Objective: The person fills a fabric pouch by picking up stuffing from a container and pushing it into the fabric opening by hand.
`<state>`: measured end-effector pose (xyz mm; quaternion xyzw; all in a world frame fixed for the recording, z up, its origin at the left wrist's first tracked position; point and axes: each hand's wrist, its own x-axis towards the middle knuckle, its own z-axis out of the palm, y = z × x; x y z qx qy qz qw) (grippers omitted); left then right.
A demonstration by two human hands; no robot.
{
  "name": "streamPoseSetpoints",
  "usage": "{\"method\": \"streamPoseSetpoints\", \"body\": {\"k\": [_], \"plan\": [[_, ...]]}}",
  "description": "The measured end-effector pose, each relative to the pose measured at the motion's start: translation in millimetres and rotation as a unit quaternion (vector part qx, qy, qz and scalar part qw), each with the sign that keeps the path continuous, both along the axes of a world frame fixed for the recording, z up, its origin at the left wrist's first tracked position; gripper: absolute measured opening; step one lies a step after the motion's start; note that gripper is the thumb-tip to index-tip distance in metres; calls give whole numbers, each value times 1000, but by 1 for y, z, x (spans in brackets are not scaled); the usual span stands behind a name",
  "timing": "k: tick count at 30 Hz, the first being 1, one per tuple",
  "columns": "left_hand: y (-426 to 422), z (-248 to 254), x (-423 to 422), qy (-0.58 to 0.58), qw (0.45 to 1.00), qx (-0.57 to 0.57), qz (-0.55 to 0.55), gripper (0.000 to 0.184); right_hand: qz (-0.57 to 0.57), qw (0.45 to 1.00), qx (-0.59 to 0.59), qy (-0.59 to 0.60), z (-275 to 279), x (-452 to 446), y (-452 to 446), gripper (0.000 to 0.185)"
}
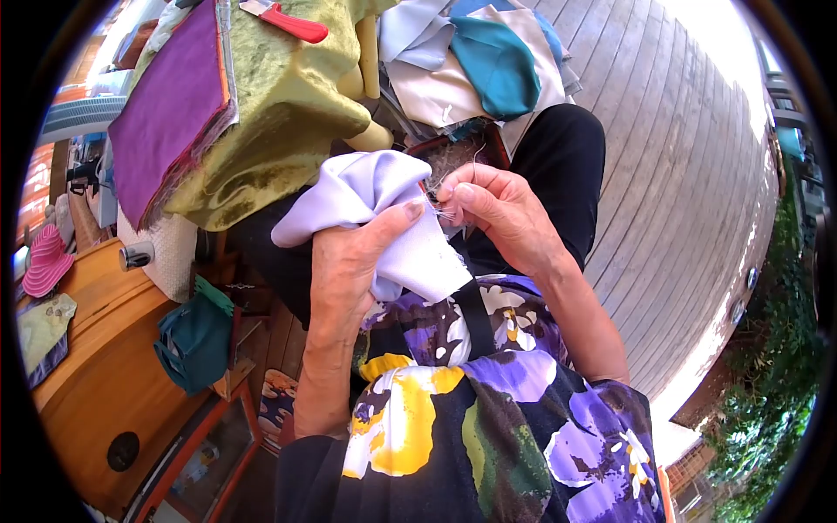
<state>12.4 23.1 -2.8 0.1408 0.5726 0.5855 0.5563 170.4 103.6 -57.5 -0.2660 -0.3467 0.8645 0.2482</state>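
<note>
My left hand (pixel 357 257) is closed on a pale lavender piece of fabric (pixel 362 187), its thumb pressing near the frayed edge. Folds of the cloth bunch above the hand, and a paler flap hangs below it. At the cloth's right edge, my right hand (pixel 501 213) pinches fine loose threads (pixel 446 209) between thumb and fingers. Some threads still join the fabric's edge. Just beyond the hands is a dark, red-rimmed container (pixel 497 144) with a greyish heap of thread-like scraps in it.
Folded fabrics, including a teal piece (pixel 495 65), lie ahead. To the left, a green velvety cloth (pixel 288 113) covers a surface bearing purple fabric (pixel 170 109) and a red-handled cutter (pixel 292 22). A wooden cabinet (pixel 105 366) stands at left; plank decking (pixel 663 174) spreads right.
</note>
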Motion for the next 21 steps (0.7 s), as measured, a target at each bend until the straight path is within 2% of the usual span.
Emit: {"method": "streamPoseSetpoints", "body": {"k": [5, 10, 14, 16, 21], "plan": [[1, 0, 0, 15, 1000, -2, -5, 44, 53, 997, 59, -21, 2, -2, -1, 18], [-1, -3, 1, 31, 999, -11, 4, 44, -14, 999, -31, 11, -7, -1, 7, 14], [-1, -1, 3, 25, 999, -12, -16, 43, -31, 999, -40, 12, -13, 2, 9, 14], [-2, -3, 3, 35, 998, -34, -41, 43, -62, 993, -68, 68, -14, 3, 11, 14], [-1, -5, 4, 29, 999, -8, -15, 41, -61, 996, -49, 39, -10, 3, 14, 15]]}}
